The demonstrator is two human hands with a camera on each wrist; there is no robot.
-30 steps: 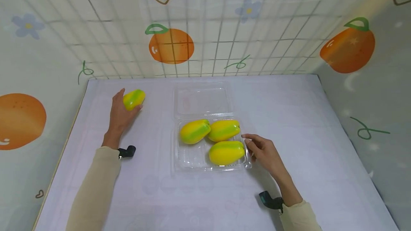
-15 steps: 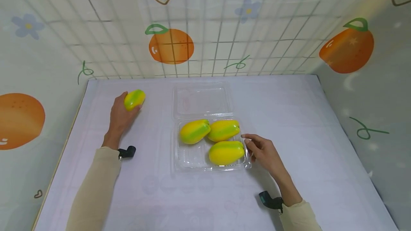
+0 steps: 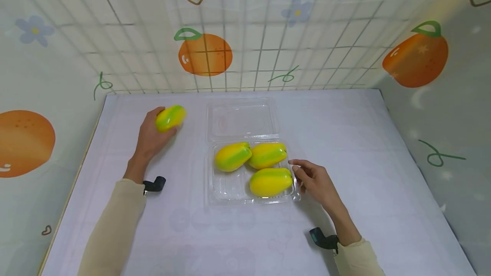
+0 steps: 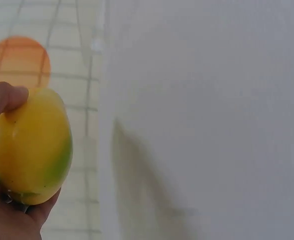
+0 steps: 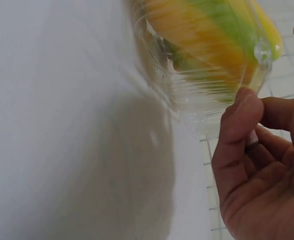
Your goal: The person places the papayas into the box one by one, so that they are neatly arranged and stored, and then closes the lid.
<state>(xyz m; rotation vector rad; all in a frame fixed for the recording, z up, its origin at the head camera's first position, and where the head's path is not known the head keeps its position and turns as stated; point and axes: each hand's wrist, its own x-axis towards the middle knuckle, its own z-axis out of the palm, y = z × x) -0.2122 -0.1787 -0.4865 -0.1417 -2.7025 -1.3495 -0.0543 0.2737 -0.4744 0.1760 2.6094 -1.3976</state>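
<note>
My left hand [image 3: 151, 133] grips a yellow-green mango [image 3: 170, 117] at the table's far left, held a little above the surface; the left wrist view shows this mango [image 4: 32, 147] in my fingers [image 4: 4, 97]. A clear plastic clamshell tray [image 3: 230, 201] lies mid-table with its lid [image 3: 241, 118] folded flat behind it. Three mangoes lie inside the tray: one at the back left [image 3: 232, 156], one at the back right [image 3: 267, 155], one at the front right [image 3: 270, 182]. My right hand [image 3: 312, 178] rests against the tray's right rim, thumb [image 5: 239, 125] touching the rim [image 5: 259, 52], other fingers loosely curled.
The white table [image 3: 364, 139] is boxed in by walls with orange and flower prints on the left, back and right. Black wrist mounts sit by my left [image 3: 155, 183] and right [image 3: 320, 237] sleeves.
My left hand closed round the mango, lifted it and carried it a little to the right. The right hand and the tray stayed where they were.
</note>
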